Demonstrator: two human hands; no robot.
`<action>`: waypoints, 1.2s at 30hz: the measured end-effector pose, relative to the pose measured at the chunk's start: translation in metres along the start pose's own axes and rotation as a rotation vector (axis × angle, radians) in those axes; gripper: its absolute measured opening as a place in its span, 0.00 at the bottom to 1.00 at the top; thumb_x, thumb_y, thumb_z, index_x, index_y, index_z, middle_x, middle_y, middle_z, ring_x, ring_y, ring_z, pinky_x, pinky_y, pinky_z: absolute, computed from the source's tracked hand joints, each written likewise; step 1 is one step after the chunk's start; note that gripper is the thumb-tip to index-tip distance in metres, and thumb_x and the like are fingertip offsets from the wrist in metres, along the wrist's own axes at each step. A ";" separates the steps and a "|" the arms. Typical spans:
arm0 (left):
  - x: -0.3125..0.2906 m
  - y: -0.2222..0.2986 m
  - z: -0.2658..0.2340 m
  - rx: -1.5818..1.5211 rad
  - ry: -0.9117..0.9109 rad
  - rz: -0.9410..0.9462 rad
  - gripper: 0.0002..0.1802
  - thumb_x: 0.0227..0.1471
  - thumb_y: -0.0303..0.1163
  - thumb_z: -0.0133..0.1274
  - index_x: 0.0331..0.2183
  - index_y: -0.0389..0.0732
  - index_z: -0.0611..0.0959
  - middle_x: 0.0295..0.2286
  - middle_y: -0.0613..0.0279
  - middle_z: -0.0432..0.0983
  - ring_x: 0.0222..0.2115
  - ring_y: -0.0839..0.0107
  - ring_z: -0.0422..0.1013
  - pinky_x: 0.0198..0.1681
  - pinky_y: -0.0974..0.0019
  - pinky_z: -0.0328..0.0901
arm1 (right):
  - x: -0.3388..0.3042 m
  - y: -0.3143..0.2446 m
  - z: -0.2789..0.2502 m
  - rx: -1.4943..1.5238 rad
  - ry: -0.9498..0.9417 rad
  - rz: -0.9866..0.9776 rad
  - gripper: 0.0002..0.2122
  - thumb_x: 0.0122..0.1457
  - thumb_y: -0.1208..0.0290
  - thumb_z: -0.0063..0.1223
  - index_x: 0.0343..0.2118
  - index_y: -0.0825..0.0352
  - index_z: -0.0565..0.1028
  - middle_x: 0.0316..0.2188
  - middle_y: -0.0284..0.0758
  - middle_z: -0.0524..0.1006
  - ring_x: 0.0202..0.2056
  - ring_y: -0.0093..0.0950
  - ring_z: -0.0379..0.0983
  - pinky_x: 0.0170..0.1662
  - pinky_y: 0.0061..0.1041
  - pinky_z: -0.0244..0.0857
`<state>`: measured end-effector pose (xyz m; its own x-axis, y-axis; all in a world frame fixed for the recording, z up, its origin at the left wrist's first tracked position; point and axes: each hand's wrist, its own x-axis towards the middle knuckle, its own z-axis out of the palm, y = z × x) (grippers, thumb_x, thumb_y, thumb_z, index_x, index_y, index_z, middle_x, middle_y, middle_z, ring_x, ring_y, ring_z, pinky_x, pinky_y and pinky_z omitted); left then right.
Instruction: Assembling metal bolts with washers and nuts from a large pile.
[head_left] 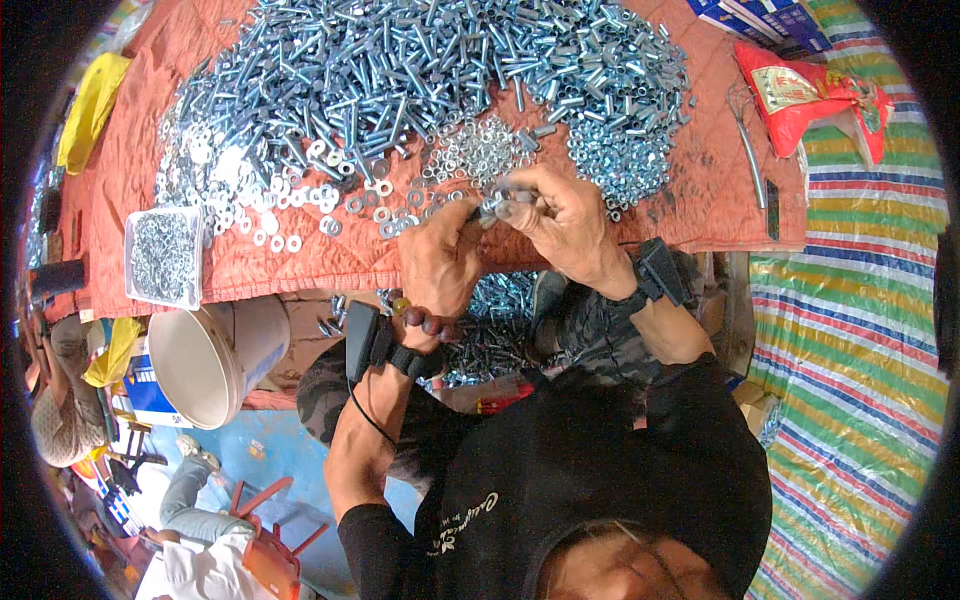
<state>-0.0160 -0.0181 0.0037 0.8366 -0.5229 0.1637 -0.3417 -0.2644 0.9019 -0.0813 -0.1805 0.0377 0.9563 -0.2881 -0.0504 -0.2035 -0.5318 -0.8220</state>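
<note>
The cloth (350, 257) is orange-red, the bolts (350, 90) bluish silver, the washers (215, 185) paler silver. At right, the sheet (850, 330) has green, white, yellow, red and blue stripes. The bucket (262, 325) is whitish, the shirt (600, 460) black, the trousers (330, 395) camouflage-patterned.

Shiny metal bolts (350, 85), glossy metal washers (213, 160), matt quilted cloth (325, 268), smooth plastic bucket (263, 335)

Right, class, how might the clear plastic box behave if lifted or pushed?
The clear plastic box is probably heavy for its size, holding many small metal parts. Near the edge of the red cloth, it could tip if pushed outward.
</note>
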 end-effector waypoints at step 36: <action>0.001 0.000 -0.005 0.010 0.046 0.011 0.07 0.46 0.20 0.55 0.32 0.37 0.80 0.22 0.48 0.76 0.23 0.51 0.74 0.25 0.59 0.66 | -0.029 -0.015 -0.015 0.280 -0.349 0.057 0.26 0.65 0.48 0.35 0.45 0.70 0.74 0.19 0.27 0.72 0.17 0.13 0.63 0.20 0.15 0.57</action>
<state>-0.0136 -0.0148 0.0061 0.8512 -0.4885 0.1921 -0.3554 -0.2671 0.8957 -0.1092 -0.1760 0.0599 0.9686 0.0011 -0.2488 -0.2391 -0.2727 -0.9319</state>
